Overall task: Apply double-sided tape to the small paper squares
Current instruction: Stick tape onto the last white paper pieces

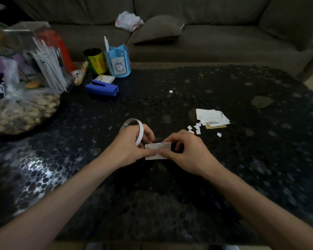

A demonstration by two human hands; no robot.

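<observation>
Small paper squares (197,128) are lying loose on the dark worktop (170,195), clustered just beside a pile of slips (211,117) off to the person's right, with one stray square (170,91) sitting well apart, farther back. None of them is showing any tape that I can make out (they are too small to be sure).

Nearer the person, the left hand (128,150) is holding the tape roll (140,131) with its fingers curled round the ring, its thumb also pressing on a larger paper slip (163,146). The right hand (186,152) is pinching that slip's lower edge, thumb and forefinger closed together on it. Whether a strip of tape is already running from the roll onto the slip is hidden by the fingers.

Judging from this, the work is looking early: taping is only getting under way on this one piece, and the loose squares are waiting their turn.
</observation>
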